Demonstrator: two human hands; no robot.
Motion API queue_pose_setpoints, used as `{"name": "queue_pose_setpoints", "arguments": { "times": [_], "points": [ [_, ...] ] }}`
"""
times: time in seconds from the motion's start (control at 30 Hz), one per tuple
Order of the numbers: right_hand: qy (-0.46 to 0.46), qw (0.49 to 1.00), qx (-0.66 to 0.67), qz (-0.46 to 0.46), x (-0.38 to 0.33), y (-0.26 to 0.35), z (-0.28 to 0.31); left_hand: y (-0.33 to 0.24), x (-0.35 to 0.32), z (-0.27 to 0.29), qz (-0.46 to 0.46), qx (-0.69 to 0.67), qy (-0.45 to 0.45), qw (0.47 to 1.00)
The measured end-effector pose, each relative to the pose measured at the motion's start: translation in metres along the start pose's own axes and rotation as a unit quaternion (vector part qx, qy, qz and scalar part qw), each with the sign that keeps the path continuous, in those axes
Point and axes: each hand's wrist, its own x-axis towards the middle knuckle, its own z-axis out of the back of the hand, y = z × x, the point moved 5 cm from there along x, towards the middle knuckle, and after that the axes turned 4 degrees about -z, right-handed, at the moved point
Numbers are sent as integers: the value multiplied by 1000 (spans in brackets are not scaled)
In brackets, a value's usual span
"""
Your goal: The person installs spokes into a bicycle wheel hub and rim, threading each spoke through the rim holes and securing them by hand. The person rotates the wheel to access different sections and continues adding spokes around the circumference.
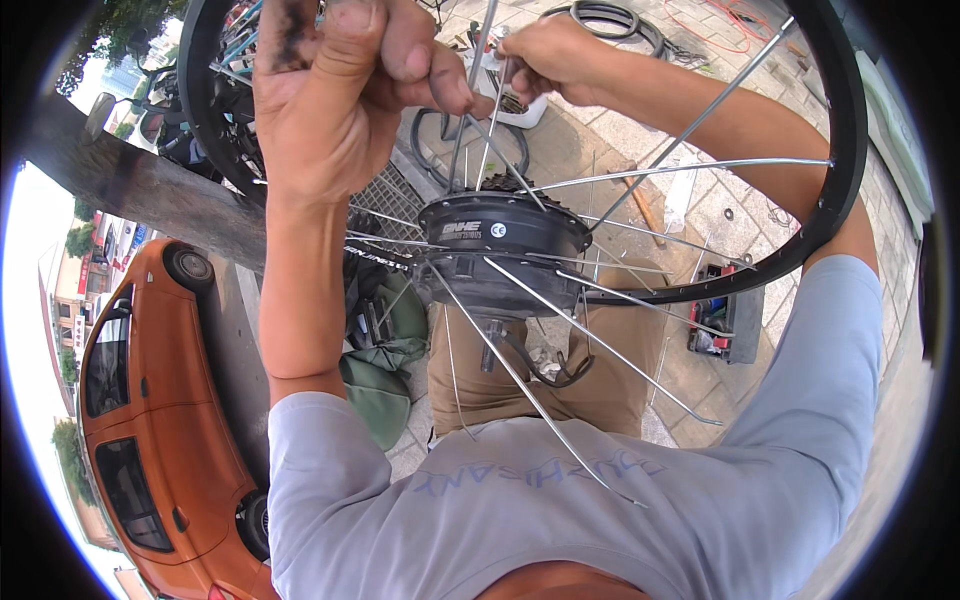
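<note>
A black bicycle rim curves round a black hub motor in front of me, above my lap. A toothed sprocket cluster sits on the hub's far side. Thin silver spokes fan out from the hub; several on the near side hang with loose, bent ends. My left hand, darkened with grease, is closed, its fingertips on a spoke above the hub. Close by on the right, my right hand pinches another upright spoke. The exact grip of the left fingers is partly hidden.
A white tub and black tyres or tubes lie on the paving beyond. An open toolbox and a wooden-handled tool are at right. A tree trunk, green bag and orange car are at left.
</note>
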Motion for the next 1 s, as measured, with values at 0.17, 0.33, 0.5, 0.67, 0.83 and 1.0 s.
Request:
{"name": "queue_pose_setpoints", "arguments": {
  "times": [0.17, 0.33, 0.5, 0.67, 0.83, 1.0],
  "points": [
    [19, 995, 38, 92, -7, 23, 0, 2, 4, 9, 14, -4, 23, 1000],
    [9, 1000, 5, -29, -9, -21, -3, 1, -7, 10, 9, -4, 36, 999],
    [33, 999, -13, 22, -10, 8, -9, -6, 2, 12, 0, 27, 46, 999],
    [57, 996, -41, -53, -22, -13, -20, 0, 4, -3, 19, 53, -26, 998],
    [82, 983, -150, -73, -28, 2, -15, 1, 3, 6, 10, 30, -4, 1000],
    [169, 972, -133, -92, -30, -20, -11, 6, 12, -4, 28, 37, 13, 999]
  ]
}}
